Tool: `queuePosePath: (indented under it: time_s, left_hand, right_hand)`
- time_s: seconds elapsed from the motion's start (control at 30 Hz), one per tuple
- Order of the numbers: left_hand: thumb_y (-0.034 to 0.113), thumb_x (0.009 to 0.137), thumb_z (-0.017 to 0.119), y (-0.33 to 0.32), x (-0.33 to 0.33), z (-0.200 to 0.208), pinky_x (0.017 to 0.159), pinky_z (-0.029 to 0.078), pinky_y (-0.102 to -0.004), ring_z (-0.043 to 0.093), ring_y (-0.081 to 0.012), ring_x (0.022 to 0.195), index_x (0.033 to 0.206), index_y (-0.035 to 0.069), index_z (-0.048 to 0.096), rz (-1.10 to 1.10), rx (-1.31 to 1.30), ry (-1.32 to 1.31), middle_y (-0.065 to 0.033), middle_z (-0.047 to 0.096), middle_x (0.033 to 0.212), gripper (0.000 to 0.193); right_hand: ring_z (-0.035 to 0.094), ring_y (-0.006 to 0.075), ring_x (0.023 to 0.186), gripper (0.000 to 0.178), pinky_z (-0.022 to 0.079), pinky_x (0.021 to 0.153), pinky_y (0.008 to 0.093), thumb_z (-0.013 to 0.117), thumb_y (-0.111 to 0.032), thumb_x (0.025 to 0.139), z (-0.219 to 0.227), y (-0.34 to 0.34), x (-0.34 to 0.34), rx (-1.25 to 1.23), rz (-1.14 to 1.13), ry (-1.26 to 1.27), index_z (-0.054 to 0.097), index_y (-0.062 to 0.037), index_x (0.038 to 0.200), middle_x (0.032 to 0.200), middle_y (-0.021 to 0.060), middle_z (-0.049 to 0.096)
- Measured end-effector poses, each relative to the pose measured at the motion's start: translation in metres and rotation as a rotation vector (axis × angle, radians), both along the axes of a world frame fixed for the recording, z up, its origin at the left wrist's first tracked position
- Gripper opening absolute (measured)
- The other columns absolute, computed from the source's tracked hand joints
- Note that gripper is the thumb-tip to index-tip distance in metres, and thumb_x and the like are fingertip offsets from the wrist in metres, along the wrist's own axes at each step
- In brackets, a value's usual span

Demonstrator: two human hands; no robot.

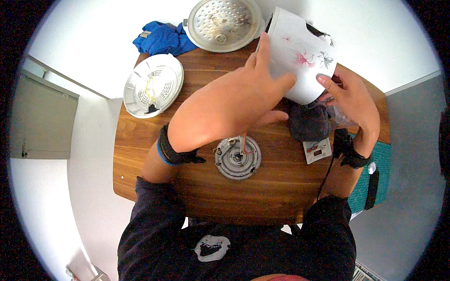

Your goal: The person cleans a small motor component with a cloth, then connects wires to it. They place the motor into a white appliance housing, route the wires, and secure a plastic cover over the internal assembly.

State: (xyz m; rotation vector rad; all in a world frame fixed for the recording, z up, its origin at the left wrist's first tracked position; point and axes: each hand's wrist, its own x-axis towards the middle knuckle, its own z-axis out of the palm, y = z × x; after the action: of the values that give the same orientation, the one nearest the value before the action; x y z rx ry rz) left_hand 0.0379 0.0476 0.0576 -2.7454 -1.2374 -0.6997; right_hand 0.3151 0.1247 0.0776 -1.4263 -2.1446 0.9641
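Both my hands hold a white cylindrical housing with pink and grey flower prints, like a rice cooker's outer shell point(300, 56), tilted over the far right of the table. My left hand point(239, 96) grips its left side, the index finger stretched up along the edge. On the lower right side is my right hand point(349, 96), thumb on the printed face and fingers partly hidden behind. Below my left hand, a round metal heating plate point(238, 164) with thin red wires lies on the wood. A dark grey cloth-like bundle point(309, 122) sits right under the shell.
At the far left lies a white vented round base point(161, 86) with a yellow wire. Behind it are a blue cloth point(164, 40) and a round dimpled metal lid point(222, 23). A small white card point(318, 151) and a teal mat point(382, 178) are on the right of the wooden table point(272, 196).
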Motion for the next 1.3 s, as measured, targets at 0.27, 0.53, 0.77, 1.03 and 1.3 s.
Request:
queuePosePath:
  time_s: [0.27, 0.53, 0.77, 1.03, 1.3]
  left_hand:
    - [0.037, 0.099, 0.073, 0.002, 0.008, 0.003, 0.103, 0.058, -0.0507, 0.068, -0.0571, 0.111, 0.147, 0.008, 0.057, -0.204, -0.414, 0.083, -0.0521, 0.024, 0.157, 0.059]
    - [0.035, 0.101, 0.07, 0.007, 0.005, -0.009, 0.099, 0.059, -0.052, 0.071, -0.0519, 0.109, 0.143, 0.007, 0.057, -0.264, -0.406, 0.074, -0.0428, 0.029, 0.162, 0.052]
    - [0.035, 0.103, 0.068, 0.008, 0.004, -0.014, 0.093, 0.059, -0.0546, 0.07, -0.0518, 0.106, 0.139, 0.005, 0.056, -0.287, -0.436, 0.093, -0.0353, 0.029, 0.166, 0.048]
    - [0.036, 0.103, 0.068, 0.004, -0.023, -0.007, 0.098, 0.057, -0.0545, 0.066, -0.0506, 0.118, 0.141, 0.005, 0.057, -0.223, -0.435, 0.082, -0.0252, 0.046, 0.162, 0.05]
    - [0.037, 0.097, 0.074, -0.005, -0.051, -0.043, 0.096, 0.056, -0.0514, 0.067, -0.0462, 0.116, 0.135, 0.005, 0.065, -0.249, -0.578, 0.128, -0.024, 0.068, 0.13, 0.051]
  right_hand:
    - [0.076, 0.0262, 0.081, 0.037, 0.061, 0.073, 0.0371, 0.069, -0.027, 0.104, -0.028, 0.039, 0.028, 0.131, -0.158, -0.194, 0.066, 0.0026, 0.126, 0.096, 0.0168, 0.077]
    - [0.069, 0.0499, 0.119, 0.073, 0.056, 0.102, 0.048, 0.069, -0.04, 0.103, -0.024, 0.018, 0.0, 0.633, -0.214, -0.184, 0.043, 0.0004, 0.159, 0.146, 0.0337, 0.059]
    - [0.067, 0.0599, 0.11, 0.082, 0.06, 0.09, 0.0583, 0.069, -0.041, 0.102, -0.029, -0.022, -0.05, 0.642, -0.154, -0.403, 0.029, -0.012, 0.167, 0.161, 0.0471, 0.028]
    - [0.064, 0.0616, 0.112, 0.084, 0.06, 0.09, 0.0591, 0.074, -0.031, 0.098, -0.031, -0.021, -0.047, 0.645, -0.129, -0.363, 0.027, -0.0151, 0.167, 0.161, 0.0441, 0.03]
    - [0.058, 0.0602, 0.125, 0.078, 0.059, 0.096, 0.0573, 0.071, -0.025, 0.101, -0.041, -0.01, -0.033, 0.752, -0.102, -0.405, 0.029, -0.0222, 0.167, 0.161, 0.0406, 0.035]
